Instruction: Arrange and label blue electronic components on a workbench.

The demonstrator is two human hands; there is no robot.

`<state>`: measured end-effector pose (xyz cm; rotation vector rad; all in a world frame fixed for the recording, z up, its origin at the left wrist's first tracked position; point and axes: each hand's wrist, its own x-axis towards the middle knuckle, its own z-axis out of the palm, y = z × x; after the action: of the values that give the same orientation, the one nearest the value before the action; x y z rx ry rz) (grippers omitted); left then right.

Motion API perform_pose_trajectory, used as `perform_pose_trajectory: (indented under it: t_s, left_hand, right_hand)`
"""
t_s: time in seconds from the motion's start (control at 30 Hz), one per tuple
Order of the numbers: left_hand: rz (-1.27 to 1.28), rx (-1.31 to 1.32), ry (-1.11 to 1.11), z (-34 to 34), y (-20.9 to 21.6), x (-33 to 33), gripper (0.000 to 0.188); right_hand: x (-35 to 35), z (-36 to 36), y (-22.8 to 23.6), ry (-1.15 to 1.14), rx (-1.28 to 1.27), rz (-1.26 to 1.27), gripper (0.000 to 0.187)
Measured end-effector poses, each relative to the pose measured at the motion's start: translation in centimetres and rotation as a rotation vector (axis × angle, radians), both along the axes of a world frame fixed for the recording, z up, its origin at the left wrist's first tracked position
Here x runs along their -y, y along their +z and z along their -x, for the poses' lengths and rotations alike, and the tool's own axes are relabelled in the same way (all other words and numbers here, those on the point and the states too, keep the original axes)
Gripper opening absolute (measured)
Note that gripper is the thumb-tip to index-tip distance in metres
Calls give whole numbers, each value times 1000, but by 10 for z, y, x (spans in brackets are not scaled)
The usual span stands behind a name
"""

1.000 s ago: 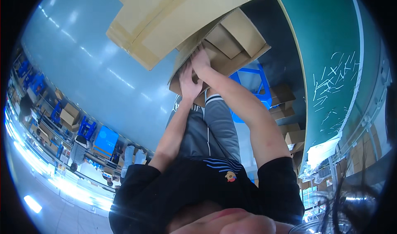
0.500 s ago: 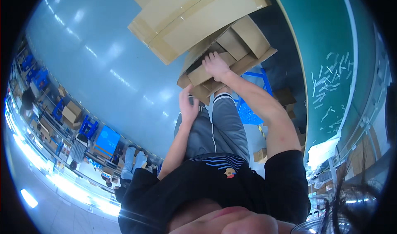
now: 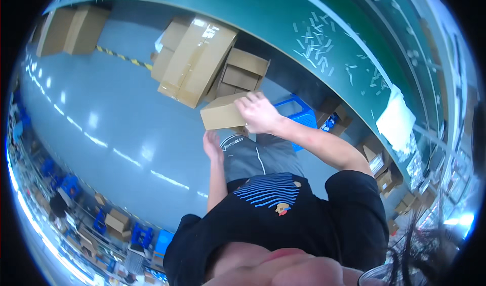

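Note:
My right hand (image 3: 258, 113) grips a small brown cardboard box (image 3: 221, 115) by its right end, its fingers bent over the top edge. The box is tilted in front of my legs. My left hand (image 3: 213, 145) is just under the box's lower left corner, its fingers stretched upward; whether they touch the cardboard I cannot tell. Behind the small box stands an open carton (image 3: 246, 74) with its flaps up, its lower part hidden. A large carton (image 3: 195, 58) sealed with tape stands against the open carton's left side.
The green tabletop (image 3: 263, 18) runs along the far and right side, with scattered clear strips (image 3: 316, 40) on it. A blue plastic stool (image 3: 299, 115) stands right of my legs. More cartons (image 3: 76, 29) are at the far left, near yellow-black floor tape (image 3: 121, 57).
My right hand has lifted the small box out of the open carton toward me. My left hand has shifted slightly left and down. The view has turned, showing more of the table.

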<state>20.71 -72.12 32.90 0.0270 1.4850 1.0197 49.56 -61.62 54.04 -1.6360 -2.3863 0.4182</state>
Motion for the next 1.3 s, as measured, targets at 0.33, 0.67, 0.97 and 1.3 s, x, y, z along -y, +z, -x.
perform_pose_trajectory:
  t_s: [0.33, 0.67, 0.97, 1.3]
  left_hand:
    - [-117, 874, -525, -209, 223, -67, 71]
    - [-416, 185, -992, -409, 200, -111, 85]
    - [-835, -830, -1392, -539, 95, -168, 78]
    - [-664, -1060, -1383, -564, 137, -164, 41]
  right_hand:
    - [151, -107, 109, -1252, -935, 290, 70]
    - [160, -274, -7, -1262, -1530, 129, 70]
    - [130, -387, -93, -1196, -972, 289, 74]
    - [104, -418, -44, -1469, -1078, 417, 55]
